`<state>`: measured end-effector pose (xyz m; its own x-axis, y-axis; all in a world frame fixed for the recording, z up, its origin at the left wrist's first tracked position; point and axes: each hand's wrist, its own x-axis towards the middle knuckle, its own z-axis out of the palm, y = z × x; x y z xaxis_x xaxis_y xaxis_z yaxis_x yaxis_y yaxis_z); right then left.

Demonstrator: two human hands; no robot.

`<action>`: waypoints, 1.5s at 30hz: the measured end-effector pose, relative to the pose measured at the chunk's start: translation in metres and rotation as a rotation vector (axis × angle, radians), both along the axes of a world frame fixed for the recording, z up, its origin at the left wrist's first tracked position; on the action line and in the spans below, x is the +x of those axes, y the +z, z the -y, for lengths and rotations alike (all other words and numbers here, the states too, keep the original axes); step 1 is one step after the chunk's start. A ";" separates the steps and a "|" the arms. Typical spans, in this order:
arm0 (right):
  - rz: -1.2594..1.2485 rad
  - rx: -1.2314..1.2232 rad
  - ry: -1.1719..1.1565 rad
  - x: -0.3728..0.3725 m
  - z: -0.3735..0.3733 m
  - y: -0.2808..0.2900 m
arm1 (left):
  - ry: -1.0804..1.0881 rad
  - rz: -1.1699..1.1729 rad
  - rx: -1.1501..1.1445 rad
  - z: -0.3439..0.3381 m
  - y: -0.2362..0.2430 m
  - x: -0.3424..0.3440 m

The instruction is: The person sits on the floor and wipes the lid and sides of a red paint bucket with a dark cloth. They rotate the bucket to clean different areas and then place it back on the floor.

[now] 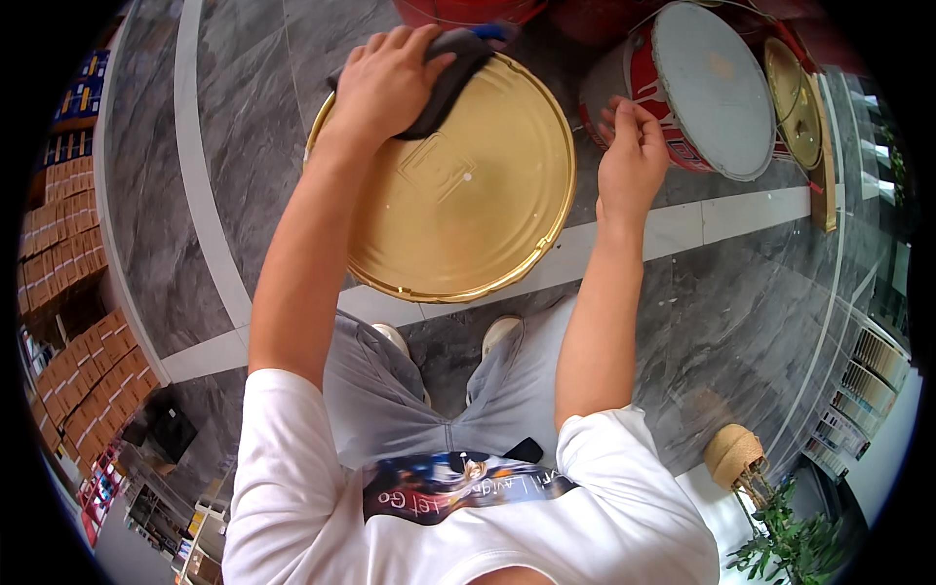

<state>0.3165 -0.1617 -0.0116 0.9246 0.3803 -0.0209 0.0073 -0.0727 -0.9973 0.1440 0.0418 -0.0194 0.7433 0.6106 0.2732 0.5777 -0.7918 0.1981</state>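
My left hand is closed on a dark grey cloth and presses it against the far left part of a round gold metal lid. The lid has a raised rim and an embossed square near its middle. Part of the cloth is hidden under the hand. To the right of the lid, my right hand hovers with loosely bent, parted fingers and nothing visible in them. It is nearest to a red and white bucket with a pale grey top.
Behind the grey-topped bucket stands another container with a gold lid. A red bucket is at the far edge. Stacked cardboard boxes line the left side. A plant and woven basket are at the lower right.
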 end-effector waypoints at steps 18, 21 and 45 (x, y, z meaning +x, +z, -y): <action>-0.114 0.080 -0.041 -0.001 -0.013 0.005 | 0.217 0.174 -0.234 0.088 0.014 -0.159; -0.124 0.103 -0.052 0.001 -0.014 0.004 | 0.209 0.218 -0.336 0.117 0.019 -0.179; -0.310 0.298 -0.151 0.018 0.001 0.001 | -0.591 -0.039 -0.310 0.214 0.032 -0.052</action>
<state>0.3347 -0.1623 -0.0105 0.9374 0.2732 -0.2160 -0.2839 0.2403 -0.9283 0.0925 -0.1719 0.0126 0.9827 0.1438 0.1169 0.0758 -0.8873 0.4549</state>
